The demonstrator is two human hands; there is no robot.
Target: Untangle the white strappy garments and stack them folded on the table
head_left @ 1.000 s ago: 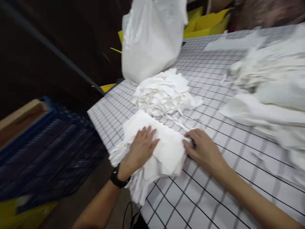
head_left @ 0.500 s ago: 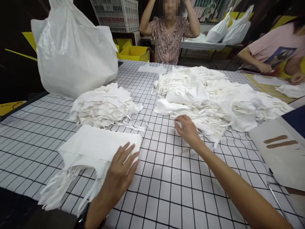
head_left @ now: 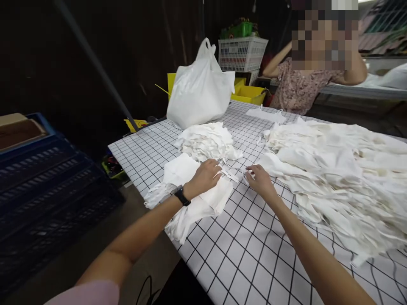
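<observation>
My left hand (head_left: 206, 176), with a black watch at the wrist, is bent over a stack of white strapped cloth garments (head_left: 180, 167). Its fingers curl together beside thin white straps (head_left: 230, 174); what they grip is hidden. Another white strapped garment (head_left: 219, 197) lies askew under and in front of this hand, its straps trailing towards the table edge. Just to the right, my right hand (head_left: 260, 182) has its fingers curled by the left edge of a large loose pile of white garments (head_left: 321, 169). Whatever is between its fingertips is too small to make out.
Behind the stack sits a smaller white cloth heap (head_left: 206, 142), then a full white plastic bag (head_left: 200, 93). A person (head_left: 299, 89) stands across the checked table (head_left: 235, 245) with raised arms. Blue crates (head_left: 47, 178) stand at left; yellow bins (head_left: 249, 93) are at the back.
The view has swung left. My left hand has shifted from the stack's right edge to over its far side, closing its fingers. A garment now lies askew at the stack's right.
</observation>
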